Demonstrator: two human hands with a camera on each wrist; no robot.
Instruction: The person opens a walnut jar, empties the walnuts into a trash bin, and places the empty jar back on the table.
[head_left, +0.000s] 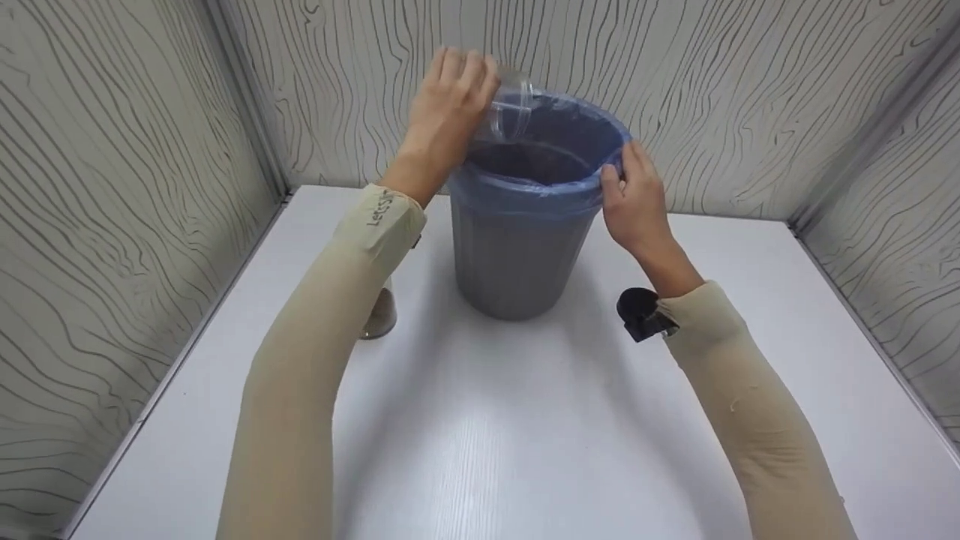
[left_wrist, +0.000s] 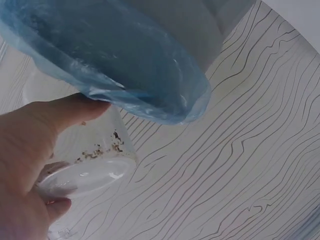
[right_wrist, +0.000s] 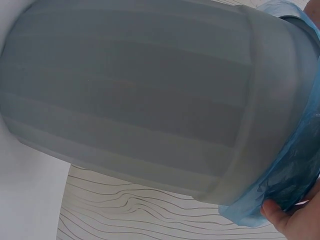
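My left hand (head_left: 450, 105) grips a clear jar (head_left: 514, 109) and holds it tipped over the mouth of a grey trash bin (head_left: 517, 262). Brown specks cling to the jar's wall near its base in the left wrist view, where the thumb and fingers wrap round it. A blue trash bag (head_left: 536, 191) lines the bin and folds over its rim. On the bin's right side, my right hand (head_left: 636, 199) holds the rim and bag, thumb outside. The bin stands upright on the white table; its bottom inside is too dark to make out.
A second clear container (head_left: 381, 315) with brown contents stands on the white table (head_left: 480, 435), left of the bin and partly hidden by my left forearm. Wood-patterned panels (head_left: 352, 82) enclose the table at the back and both sides.
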